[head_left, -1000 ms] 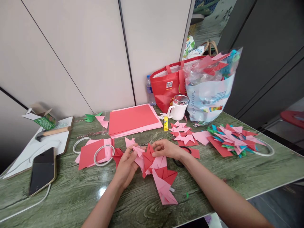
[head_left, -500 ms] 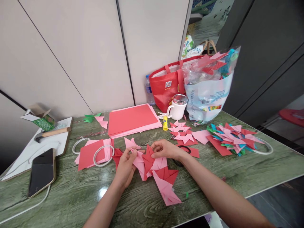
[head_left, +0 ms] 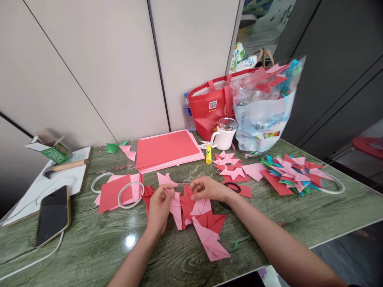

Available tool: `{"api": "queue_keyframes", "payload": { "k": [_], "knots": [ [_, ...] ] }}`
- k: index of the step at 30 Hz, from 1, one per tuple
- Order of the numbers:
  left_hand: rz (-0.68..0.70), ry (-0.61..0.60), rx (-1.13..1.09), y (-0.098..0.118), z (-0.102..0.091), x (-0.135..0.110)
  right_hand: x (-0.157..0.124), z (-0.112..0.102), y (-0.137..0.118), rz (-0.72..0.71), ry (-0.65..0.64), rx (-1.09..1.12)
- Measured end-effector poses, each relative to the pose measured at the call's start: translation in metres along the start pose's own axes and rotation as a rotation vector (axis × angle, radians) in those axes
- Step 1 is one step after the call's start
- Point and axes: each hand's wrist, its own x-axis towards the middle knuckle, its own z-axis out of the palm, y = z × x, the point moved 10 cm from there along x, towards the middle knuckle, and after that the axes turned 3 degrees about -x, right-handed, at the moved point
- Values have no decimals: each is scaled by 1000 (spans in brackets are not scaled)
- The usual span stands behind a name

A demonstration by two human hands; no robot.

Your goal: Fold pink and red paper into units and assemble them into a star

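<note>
Nearest us, we are finding the folded chain (head_left: 209,233) lying on the desk (head_left: 89,247), with several red and pink units already joined. Our left hand (head_left: 158,207) is pinching a pink unit (head_left: 176,205) with curled fingers. Our right hand (head_left: 206,188) is closing thumb and fingertips on the adjoining red unit (head_left: 187,201). Beyond, loose folded stars (head_left: 229,168) and flat red sheets (head_left: 167,149) are lying unused. Against the earlier frame, the chain's tail is lying slightly farther right, and both grips are holding unchanged.

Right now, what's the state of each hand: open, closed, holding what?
Left hand: closed, pinching a pink flap of the folded paper assembly.
Right hand: closed, pinching the folded paper assembly near its top edge.
</note>
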Motion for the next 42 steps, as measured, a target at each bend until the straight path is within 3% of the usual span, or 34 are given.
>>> {"api": "queue_keyframes", "payload": {
  "k": [6,24,33,42],
  "knots": [
    [-21,-27,129,-6,-1,3,0,3,2,10,-20,14],
    [53,26,246,3,-7,5,2,2,4,10,-7,27],
    [35,-75,257,13,3,-1,0,0,3,17,-3,4],
    [56,-119,442,17,8,-2,0,0,3,20,-1,29]
  ]
}}
